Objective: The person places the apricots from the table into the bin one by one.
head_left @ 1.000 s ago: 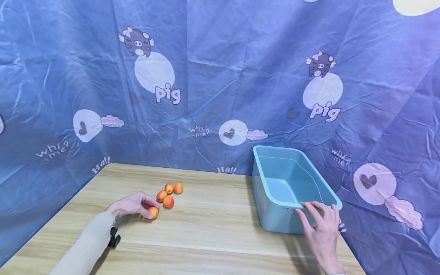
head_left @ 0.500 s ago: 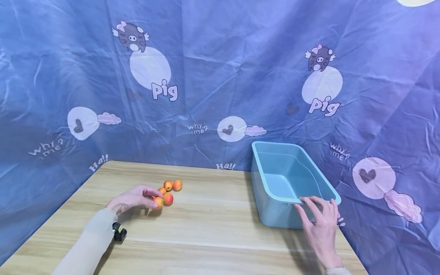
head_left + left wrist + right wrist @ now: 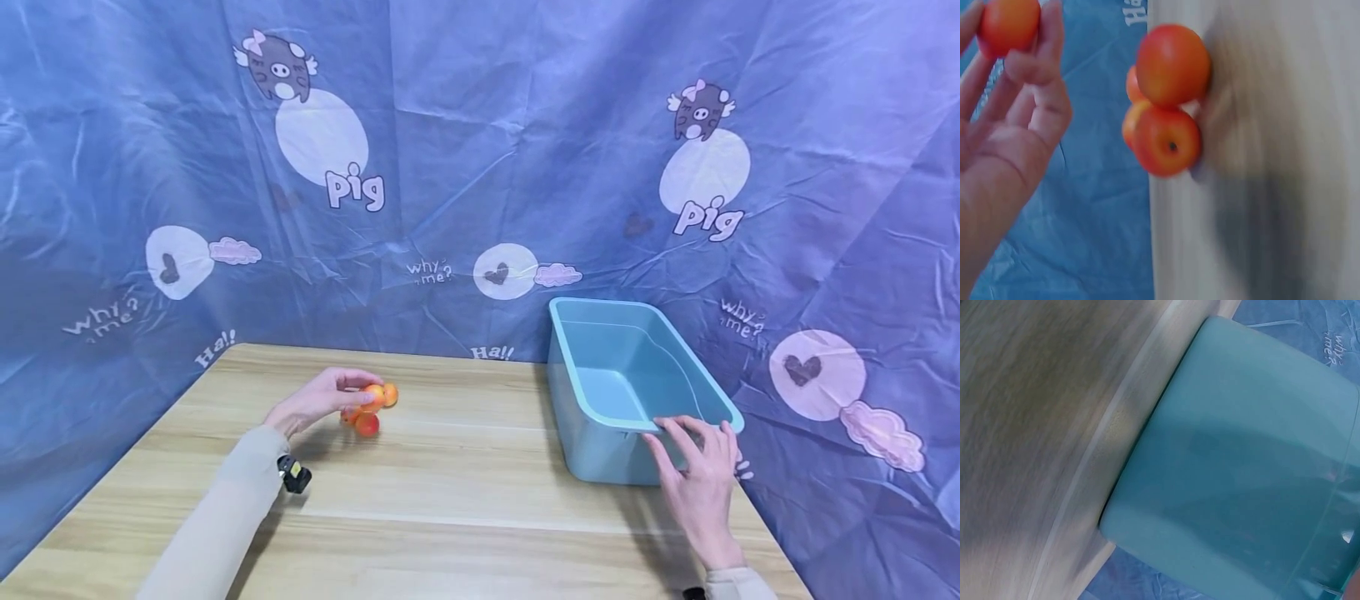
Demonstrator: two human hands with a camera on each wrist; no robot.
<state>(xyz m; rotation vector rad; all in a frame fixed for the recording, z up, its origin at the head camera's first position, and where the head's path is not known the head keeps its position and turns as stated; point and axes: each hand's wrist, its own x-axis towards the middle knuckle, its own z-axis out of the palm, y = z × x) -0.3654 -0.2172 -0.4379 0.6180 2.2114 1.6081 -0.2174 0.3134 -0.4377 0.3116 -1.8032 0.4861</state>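
Orange-red and smooth, one little fruit (image 3: 1009,25) is sitting between the thumb and fingertips of your left hand (image 3: 321,398), hanging just above the far-left part of the wooden table (image 3: 465,467). Going by looks, it's probably feeling light, firm and a bit slippery, and maybe bruising if you're squeezing hard, so I'd be gripping it gently round its widest part, pretty much like you're doing. Your right hand (image 3: 701,492) is gripping the near rim of the blue tub (image 3: 611,454) over on the right, fingers hooking over the top and thumb staying outside. That tub's looking like light, slightly bendy plastic, so the rim's making sense as a handhold. Counting up, I'm getting one tub and five fruits: the held one plus four bunching together on the table (image 3: 1172,64).
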